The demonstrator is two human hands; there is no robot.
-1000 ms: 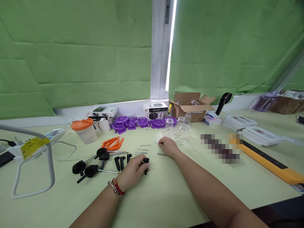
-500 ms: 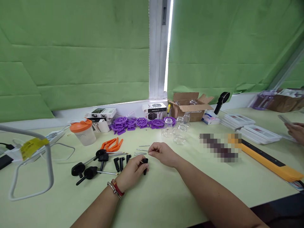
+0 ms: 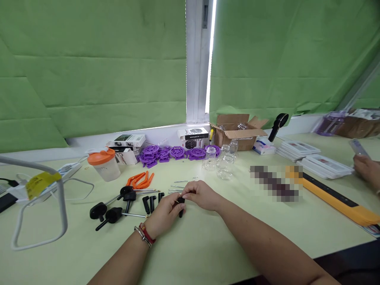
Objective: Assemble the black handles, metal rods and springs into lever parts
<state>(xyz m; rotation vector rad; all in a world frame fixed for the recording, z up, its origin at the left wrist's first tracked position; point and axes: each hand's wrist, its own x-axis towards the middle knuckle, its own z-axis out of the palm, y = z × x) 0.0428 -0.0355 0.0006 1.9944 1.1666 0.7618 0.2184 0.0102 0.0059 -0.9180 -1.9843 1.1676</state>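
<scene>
My left hand is closed round a small black handle piece, which points down toward the table. At the top of that piece, my right hand is pinched; whatever its fingertips hold is too small to make out. Just left of my left hand lie several black handles. Further left are black knobs with metal rods. Thin metal pins rest on the table behind my hands, and tiny clear bits lie near them.
Orange clips, an orange-lidded cup and a grey wire frame are on the left. Purple parts, glass jars and a cardboard box stand behind. Another person's hand is at far right.
My right hand has moved slightly left and down, and its fingertips now meet the top of the black piece. The other person's hand has moved left.
</scene>
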